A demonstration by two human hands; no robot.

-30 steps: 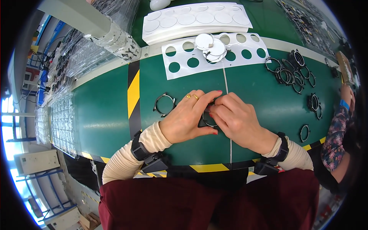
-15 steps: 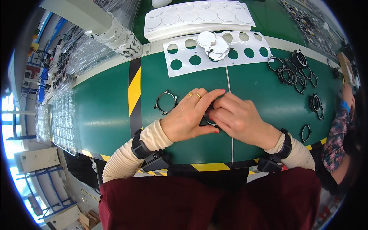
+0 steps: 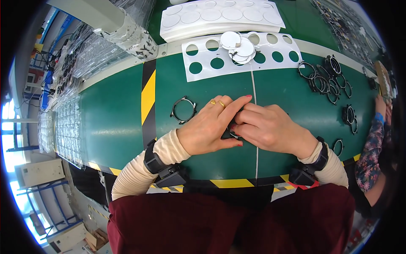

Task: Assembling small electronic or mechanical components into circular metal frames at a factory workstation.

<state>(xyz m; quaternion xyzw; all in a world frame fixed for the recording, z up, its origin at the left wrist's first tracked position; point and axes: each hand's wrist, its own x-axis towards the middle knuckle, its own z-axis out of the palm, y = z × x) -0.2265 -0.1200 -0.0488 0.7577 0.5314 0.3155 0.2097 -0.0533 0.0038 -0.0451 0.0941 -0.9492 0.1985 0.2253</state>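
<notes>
Over the middle of the green table, my left hand (image 3: 207, 127) curves its thumb and fingers around a black ring (image 3: 229, 134). Most of that ring is covered by my hands; only a dark edge and a bit of its lighter rim show. My right hand (image 3: 266, 129) is closed, with its bent fingertips pressed onto the ring from the right. Just left of my left hand, another thin black ring (image 3: 183, 110) with small lugs lies flat on the table.
Behind my hands lies a punched white sheet (image 3: 198, 76) with loose white discs (image 3: 244, 47) on it. Beyond stands a stack of white disc sheets (image 3: 222, 28). Several black rings (image 3: 321, 82) are piled at right. A co-worker's arm (image 3: 370, 148) rests at the far right.
My right wrist has shifted slightly to the right, while both hands stay on the black ring. The whole view has moved a little.
</notes>
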